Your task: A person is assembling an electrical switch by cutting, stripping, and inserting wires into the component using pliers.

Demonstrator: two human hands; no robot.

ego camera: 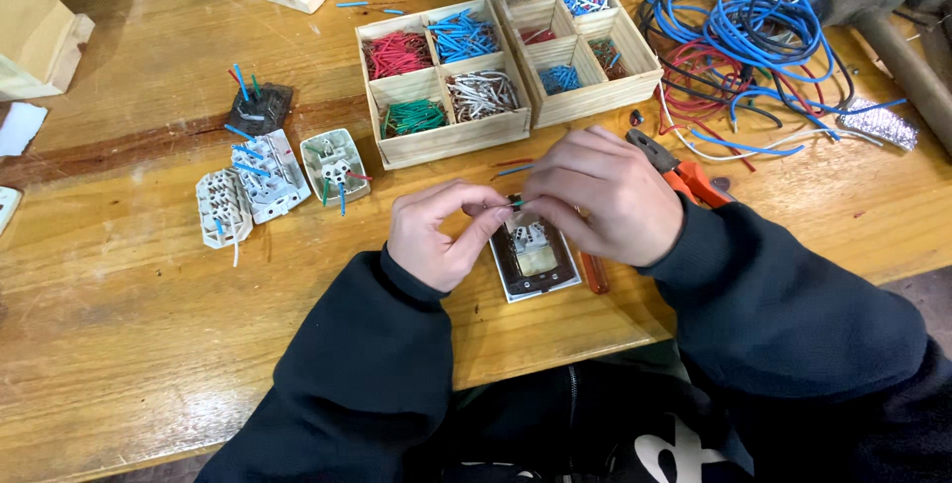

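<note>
Two hands meet over a switch plate (536, 267) | left hand (443, 234) and right hand (603, 200) are each pinched on a short green wire (513, 203) | plate lies flat on the table (129, 314), near edge | orange pliers (684, 175) just right | wooden compartment tray (448, 141) of cut wires farther off

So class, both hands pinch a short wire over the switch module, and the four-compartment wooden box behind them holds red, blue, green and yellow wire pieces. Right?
Not quite. The head view shows the wooden box holding red, blue, green and white-brown pieces, no yellow. The left hand and right hand do pinch a wire over the switch module.
</note>
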